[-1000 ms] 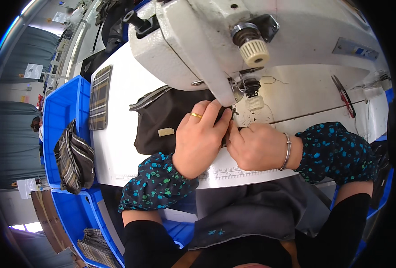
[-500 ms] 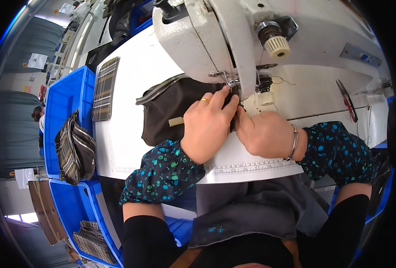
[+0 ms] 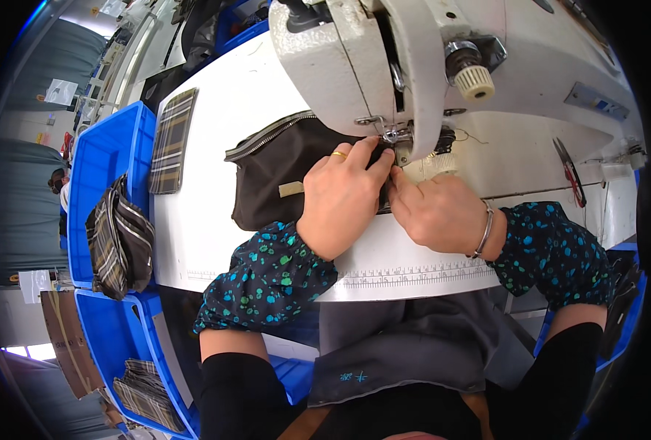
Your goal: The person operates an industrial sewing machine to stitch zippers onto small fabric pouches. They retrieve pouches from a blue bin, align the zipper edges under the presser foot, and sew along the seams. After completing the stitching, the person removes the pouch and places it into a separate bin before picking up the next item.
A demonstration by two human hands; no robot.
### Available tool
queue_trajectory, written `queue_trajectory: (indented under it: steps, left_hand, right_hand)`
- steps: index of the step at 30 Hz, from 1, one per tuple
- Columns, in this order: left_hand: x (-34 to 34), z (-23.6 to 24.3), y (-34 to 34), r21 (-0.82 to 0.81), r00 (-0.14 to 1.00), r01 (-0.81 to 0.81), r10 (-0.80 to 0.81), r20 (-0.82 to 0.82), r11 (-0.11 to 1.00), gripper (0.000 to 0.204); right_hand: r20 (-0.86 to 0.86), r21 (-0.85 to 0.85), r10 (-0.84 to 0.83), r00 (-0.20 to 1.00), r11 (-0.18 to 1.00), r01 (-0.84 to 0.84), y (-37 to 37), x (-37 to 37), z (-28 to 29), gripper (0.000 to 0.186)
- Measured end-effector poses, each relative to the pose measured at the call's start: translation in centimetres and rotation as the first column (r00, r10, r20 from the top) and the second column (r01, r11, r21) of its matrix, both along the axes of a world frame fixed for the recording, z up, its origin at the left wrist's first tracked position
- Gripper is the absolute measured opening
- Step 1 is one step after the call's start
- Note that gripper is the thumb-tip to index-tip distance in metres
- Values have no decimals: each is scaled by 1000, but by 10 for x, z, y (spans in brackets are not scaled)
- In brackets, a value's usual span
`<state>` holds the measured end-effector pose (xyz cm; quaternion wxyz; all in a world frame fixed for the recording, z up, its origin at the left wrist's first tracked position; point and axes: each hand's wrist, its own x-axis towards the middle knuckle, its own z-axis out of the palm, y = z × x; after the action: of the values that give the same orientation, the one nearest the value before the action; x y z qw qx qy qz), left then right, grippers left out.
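Since a second ago, your left hand (image 3: 344,194), your right hand (image 3: 443,213) and the one dark pouch (image 3: 267,205) show a bit farther off and to the right, but the table (image 3: 193,253) has shifted in view too, so part of that is your head moving. The pouch lies on the table, its right end by the one sewing machine's (image 3: 340,59) foot. Your left hand's fingers reach out over the pouch, likely to keep it flat. Your right hand is curled at its near edge, maybe to steer it; you cannot tell if it pinches the cloth. One plaid piece (image 3: 173,143) lies to the left, and one pair of scissors (image 3: 571,169) to the right, perhaps kept handy. Left of the table, two blue bins (image 3: 89,183) hold plaid cloth (image 3: 123,242); its layers are too bunched to count.
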<state>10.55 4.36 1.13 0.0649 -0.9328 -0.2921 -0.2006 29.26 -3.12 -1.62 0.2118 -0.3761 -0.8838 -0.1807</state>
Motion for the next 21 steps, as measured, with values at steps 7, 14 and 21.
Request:
queue_trajectory:
  steps: [7,14,21]
  left_hand:
    - [-2,0,-4,-49,999,12,-10,47,999,41]
    - [-14,9,-28,44,994,83,-80,-71,996,28]
    - [-11,8,-25,26,988,133,-131,-86,991,32]
  right_hand:
    - [9,-12,-13,1000,1000,13,-2,0,2,27]
    - [84,20,-16,996,1000,14,-9,-2,2,27]
    - [-48,-86,57,997,994,-61,-28,-13,7,26]
